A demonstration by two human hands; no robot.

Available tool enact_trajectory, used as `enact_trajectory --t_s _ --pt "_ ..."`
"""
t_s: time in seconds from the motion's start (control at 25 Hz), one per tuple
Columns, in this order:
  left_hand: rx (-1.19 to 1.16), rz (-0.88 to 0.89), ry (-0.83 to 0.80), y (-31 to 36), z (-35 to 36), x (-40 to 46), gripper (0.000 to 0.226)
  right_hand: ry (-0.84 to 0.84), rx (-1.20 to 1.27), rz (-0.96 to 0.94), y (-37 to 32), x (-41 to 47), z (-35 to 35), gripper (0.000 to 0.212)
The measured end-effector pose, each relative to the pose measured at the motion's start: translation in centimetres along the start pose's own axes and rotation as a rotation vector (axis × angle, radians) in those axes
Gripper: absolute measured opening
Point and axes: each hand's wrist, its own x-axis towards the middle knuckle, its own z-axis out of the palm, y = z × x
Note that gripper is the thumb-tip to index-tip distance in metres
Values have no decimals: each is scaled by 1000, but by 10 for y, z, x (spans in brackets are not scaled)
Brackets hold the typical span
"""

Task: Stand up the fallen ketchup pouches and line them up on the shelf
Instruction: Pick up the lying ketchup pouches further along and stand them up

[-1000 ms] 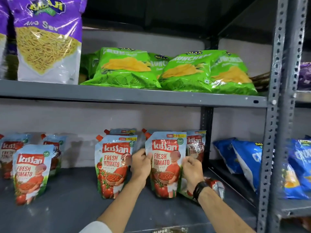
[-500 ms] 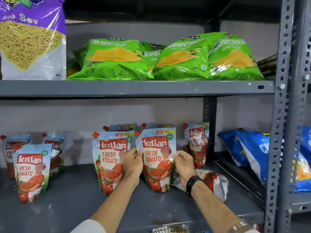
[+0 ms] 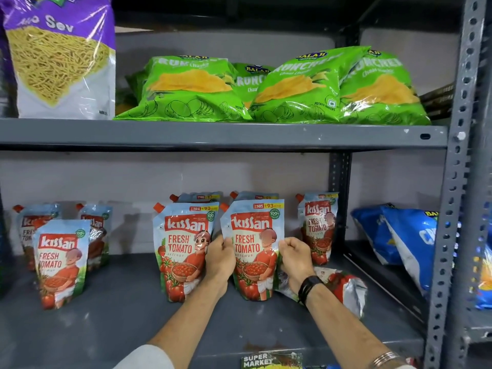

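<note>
— Where's our pouch (image 3: 253,249)?
— Upright on the grey metal shelf (image 3: 119,310); our left hand (image 3: 219,262) and right hand (image 3: 295,258) pinch its glossy edges. Another crinkled pouch (image 3: 343,288) lies flat beside it.

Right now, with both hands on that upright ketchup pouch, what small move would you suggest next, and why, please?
Probably release the held ketchup pouch, which already stands upright, and let the right hand reach for the fallen pouch lying flat just right of it.

Ketchup pouch (image 3: 254,246) reads "Kissan Fresh Tomato Ketchup", "93"; green chip bag (image 3: 300,86) "Balaji"; purple bag (image 3: 61,57) "Sev".
</note>
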Motion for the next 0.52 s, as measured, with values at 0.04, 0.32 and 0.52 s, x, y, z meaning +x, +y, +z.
enact_trajectory --t_s 0.04,0.32,0.52 --pt "1 0 23 1 0 0 26 -3 9 4 -2 -1 0 33" --pt "108 15 124 -5 -15 2 23 -39 43 75 2 -16 12 36" --pt "74 12 86 -8 -9 1 24 51 -22 13 0 -14 7 35"
